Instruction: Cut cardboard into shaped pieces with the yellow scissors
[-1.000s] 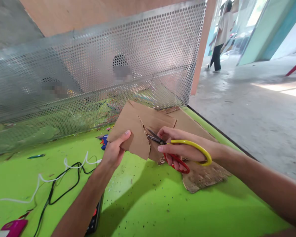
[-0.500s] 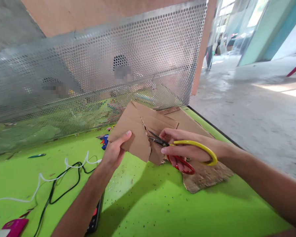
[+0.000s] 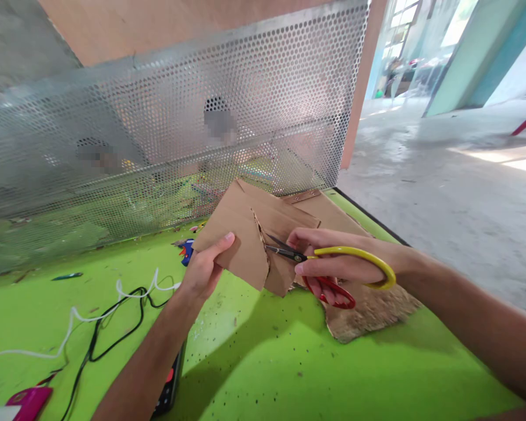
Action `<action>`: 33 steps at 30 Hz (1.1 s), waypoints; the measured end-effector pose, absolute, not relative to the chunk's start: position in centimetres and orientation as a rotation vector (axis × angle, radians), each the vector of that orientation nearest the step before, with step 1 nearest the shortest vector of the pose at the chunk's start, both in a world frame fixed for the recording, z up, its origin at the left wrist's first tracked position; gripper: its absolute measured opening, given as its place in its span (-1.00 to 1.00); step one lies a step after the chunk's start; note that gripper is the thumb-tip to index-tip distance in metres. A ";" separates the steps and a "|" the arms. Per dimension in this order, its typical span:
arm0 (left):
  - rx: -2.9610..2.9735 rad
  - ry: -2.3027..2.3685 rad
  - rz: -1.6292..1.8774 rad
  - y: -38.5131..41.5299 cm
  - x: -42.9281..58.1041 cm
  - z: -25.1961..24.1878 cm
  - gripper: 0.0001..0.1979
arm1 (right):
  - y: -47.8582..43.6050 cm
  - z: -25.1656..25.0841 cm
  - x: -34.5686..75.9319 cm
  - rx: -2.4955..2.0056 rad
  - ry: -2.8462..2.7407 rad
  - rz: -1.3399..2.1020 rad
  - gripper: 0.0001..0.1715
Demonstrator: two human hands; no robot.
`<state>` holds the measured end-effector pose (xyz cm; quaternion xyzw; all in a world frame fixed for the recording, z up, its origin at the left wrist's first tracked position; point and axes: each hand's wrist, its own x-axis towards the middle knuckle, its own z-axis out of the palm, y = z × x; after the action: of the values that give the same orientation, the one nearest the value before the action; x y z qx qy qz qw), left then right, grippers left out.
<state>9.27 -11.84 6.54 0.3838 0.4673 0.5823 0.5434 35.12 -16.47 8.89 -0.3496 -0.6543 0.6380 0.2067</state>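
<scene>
My left hand grips a brown cardboard piece by its left edge, thumb on top and fingers underneath. A ragged slit runs down the cardboard from near its middle to the lower edge. In my right hand is a pair of scissors with one yellow and one red handle. The dark blades are parted and their tips lie at the slit. Beneath my right hand rests a larger cardboard sheet with a torn front edge.
A perforated metal screen rises behind the green table, with people partly visible behind it. A blue glue gun, a pen, white and black cables, a dark device and a pink object lie on the left.
My right hand and the scissors have moved slightly to the right, drawing the blades back a little from the slit. My left hand keeps its hold on the cardboard piece.
</scene>
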 end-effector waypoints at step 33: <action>1.423 1.157 1.161 -13.3 10.1 4.8 -0.66 | -15.9 6.3 32.0 -1.088 -1.753 1.169 -0.73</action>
<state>10.15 -13.32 4.82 0.5797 0.4716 0.4731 0.4665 32.05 -15.87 6.30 -0.4252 -0.6851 0.4569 0.3755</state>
